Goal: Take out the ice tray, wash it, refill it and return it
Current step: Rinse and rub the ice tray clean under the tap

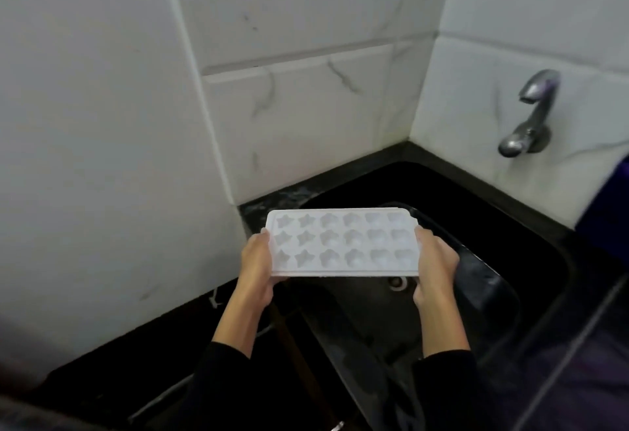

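A white ice tray (343, 243) with star-shaped and rounded cells is held level above the left part of a black sink (531, 280). My left hand (257, 267) grips its left short end, thumb on the rim. My right hand (434, 263) grips its right short end the same way. The cells look pale; I cannot tell whether they hold ice or water. A second flat white edge shows just behind the tray's far right corner. The sink's drain (396, 282) peeks out under the tray's front edge.
A metal tap (527, 117) juts from the tiled wall at the right, above the sink, with no water running. White marble-look tiles (306, 131) close the corner behind. A black counter (136, 345) runs along the left. A dark blue object (609, 206) sits at the right edge.
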Motion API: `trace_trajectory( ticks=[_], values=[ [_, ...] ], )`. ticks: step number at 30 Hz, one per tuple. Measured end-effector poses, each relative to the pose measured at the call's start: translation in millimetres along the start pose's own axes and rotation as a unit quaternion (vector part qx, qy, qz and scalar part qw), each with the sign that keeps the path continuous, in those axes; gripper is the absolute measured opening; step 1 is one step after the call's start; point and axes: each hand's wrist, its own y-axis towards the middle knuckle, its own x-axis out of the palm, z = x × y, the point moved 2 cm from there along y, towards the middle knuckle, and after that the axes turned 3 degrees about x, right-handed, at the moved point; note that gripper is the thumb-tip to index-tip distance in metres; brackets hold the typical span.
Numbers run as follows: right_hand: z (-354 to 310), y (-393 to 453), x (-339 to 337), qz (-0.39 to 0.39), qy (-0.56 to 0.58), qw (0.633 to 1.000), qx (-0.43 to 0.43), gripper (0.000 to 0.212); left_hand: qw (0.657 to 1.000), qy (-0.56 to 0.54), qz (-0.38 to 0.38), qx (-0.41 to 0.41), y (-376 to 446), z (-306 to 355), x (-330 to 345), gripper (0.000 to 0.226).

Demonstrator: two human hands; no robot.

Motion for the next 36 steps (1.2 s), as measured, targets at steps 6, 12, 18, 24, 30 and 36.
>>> trace_trajectory(
  ticks=[6,12,18,24,30,36],
  values=[
    [-14.5,55.6,-42.2,0.123,-0.035,0.991,-0.027,0.025,0.997,0.034,-0.064,-0.016,24.4,-7.8,90.0,0.026],
    [-41.5,97.6,-79.4,0.222,-0.213,0.949,-0.071,0.020,0.992,0.079,-0.094,-0.003,48.3,-23.7,162.8,0.029],
    [-94.4,142.4,-69.9,0.217,-0.181,0.946,-0.160,0.033,0.987,0.086,-0.137,-0.007,56.7,-35.0,231.0,0.030],
    [-128.5,216.0,-50.4,0.131,-0.048,0.990,-0.036,0.026,0.981,0.090,-0.169,-0.013,63.7,-40.3,283.7,0.030],
    [-142.6,255.6,-36.3,0.025,0.196,0.979,0.041,0.054,0.980,0.085,-0.178,-0.021,70.1,-44.6,310.9,0.028],
    [-147.1,269.5,-36.1,-0.001,0.364,0.929,0.060,0.048,0.979,0.088,-0.180,-0.025,73.1,-48.3,325.2,0.031]
  ],
)
